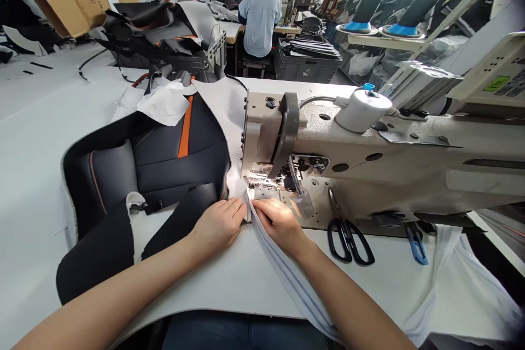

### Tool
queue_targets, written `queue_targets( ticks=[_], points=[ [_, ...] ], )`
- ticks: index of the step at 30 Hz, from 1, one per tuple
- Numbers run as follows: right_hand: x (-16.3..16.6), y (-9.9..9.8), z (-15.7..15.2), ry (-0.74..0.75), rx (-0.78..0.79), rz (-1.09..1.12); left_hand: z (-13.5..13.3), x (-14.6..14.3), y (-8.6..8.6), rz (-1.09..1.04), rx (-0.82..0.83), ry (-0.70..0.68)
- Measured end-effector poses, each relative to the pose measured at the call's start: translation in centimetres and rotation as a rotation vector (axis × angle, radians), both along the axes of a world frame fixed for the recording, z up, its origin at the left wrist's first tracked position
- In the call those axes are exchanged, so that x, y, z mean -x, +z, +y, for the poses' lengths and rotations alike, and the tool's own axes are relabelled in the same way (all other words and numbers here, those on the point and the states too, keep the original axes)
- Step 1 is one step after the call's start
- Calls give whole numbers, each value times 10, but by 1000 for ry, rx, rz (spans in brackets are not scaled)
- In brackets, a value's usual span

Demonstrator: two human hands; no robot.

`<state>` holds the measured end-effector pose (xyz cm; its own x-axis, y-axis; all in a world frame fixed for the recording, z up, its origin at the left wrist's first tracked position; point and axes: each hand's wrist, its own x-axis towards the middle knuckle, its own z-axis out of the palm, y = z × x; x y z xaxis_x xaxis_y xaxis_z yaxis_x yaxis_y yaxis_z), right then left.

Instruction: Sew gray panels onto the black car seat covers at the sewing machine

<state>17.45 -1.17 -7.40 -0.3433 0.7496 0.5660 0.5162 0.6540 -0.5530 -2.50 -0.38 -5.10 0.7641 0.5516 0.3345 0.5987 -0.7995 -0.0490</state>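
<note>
Nearest, dark blue trousers [246, 331] show below the curved edge of the white counter [229, 279]. A white strip [287, 279] with blue lines rises from that edge, beside the right forearm, to the right grip [283, 227], where thumb and fingers pinch its upper end. The left grip [219, 223] lies just left of it, fingers together and pressed on the pale edge of a black seat cover [180, 175]; whether it also pinches the cloth cannot be told. The cover spreads over the counter to the left of and beyond that grip, with an orange stripe [186, 126] running up it and a white scrap [164, 104] on its far part.

Right of the hands lie black-handled scissors [348, 229] and a blue-handled tool [417, 249]. Just past the fingertips, the lit needle area of a beige sewing machine [410, 175] meets the pale edge and the strip's end; a white cylinder [363, 112] tops the machine.

Farther off are piled dark pieces [156, 22], a grey crate [305, 65] and a seated person in light blue [261, 16].
</note>
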Motion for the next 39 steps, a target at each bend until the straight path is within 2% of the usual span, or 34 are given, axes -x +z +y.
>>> queue_targets(
  ticks=[8, 14, 17, 30, 39],
  points=[
    [-4, 7, 3, 6, 87, -26, 29, -4, -4, -41, 23, -3],
    [-2, -3, 6, -196, 55, -99, 29, -6, -7, -7, 57, 29],
    [-4, -6, 5, -244, 34, -154, 26, -7, -8, 3, 90, 65],
    [-5, -7, 9, -222, 1, -175, 33, -12, -8, -9, 83, 69],
    [-10, -7, 3, -199, 75, -236, 30, -11, -8, -21, 127, 62]
  ],
)
